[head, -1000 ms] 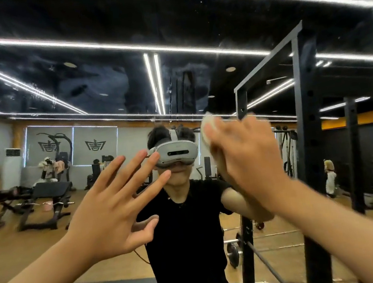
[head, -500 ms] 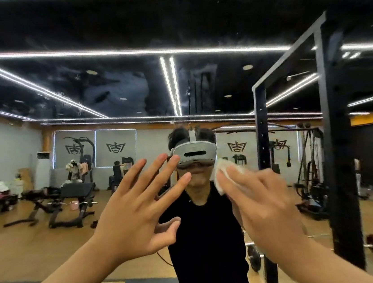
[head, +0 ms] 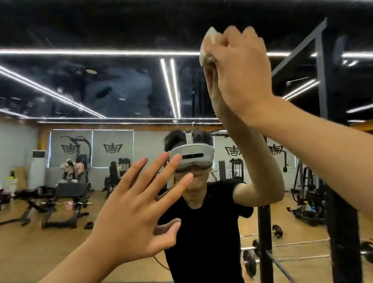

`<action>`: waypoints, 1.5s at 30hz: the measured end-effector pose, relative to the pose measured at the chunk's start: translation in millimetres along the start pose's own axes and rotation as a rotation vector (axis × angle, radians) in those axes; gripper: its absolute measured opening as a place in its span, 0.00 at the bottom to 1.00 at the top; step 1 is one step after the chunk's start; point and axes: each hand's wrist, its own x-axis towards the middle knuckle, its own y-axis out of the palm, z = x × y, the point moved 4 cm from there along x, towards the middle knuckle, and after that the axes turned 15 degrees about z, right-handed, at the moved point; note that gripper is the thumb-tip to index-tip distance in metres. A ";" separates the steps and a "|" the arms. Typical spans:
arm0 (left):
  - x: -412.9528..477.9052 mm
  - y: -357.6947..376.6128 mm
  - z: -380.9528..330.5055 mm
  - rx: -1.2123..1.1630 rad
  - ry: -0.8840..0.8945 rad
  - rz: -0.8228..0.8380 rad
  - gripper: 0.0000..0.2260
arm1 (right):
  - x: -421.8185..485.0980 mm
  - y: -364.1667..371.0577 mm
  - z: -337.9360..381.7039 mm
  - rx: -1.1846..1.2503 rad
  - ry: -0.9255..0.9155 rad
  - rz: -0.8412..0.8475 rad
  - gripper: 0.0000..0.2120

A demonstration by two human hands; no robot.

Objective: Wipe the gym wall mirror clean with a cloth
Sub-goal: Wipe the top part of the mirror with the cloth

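The wall mirror [head: 80,88] fills the whole view and reflects the gym and me. My right hand [head: 240,73] is raised high at the upper right and grips a small pale cloth [head: 208,47], pressing it against the glass. Only the cloth's top and left edge show past my fingers. My left hand [head: 137,208] is spread flat with straight fingers at the lower centre, close to or on the mirror; contact cannot be told.
Reflected in the mirror are a black squat rack [head: 326,124] on the right, weight benches [head: 68,200] on the left, a barbell with plates [head: 249,260] on the wooden floor, and bright ceiling light strips [head: 169,84].
My right hand has swept the cloth down from face height and then up to the high right part of the mirror. My left hand stayed spread in about the same place.
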 end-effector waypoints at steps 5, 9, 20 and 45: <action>-0.1 -0.8 0.3 -0.013 -0.008 -0.006 0.37 | -99.5 1.3 24.0 0.059 -0.112 0.130 0.17; -0.1 -0.7 0.0 -0.020 -0.002 -0.007 0.37 | -193.1 -8.3 36.8 0.164 -0.180 0.267 0.22; -0.3 -0.7 -0.1 -0.059 0.013 -0.033 0.36 | -25.1 -2.6 27.1 -0.025 -0.152 0.094 0.11; -67.9 -17.3 88.4 0.090 0.110 0.094 0.37 | -98.5 -10.1 58.3 0.100 -0.096 0.268 0.15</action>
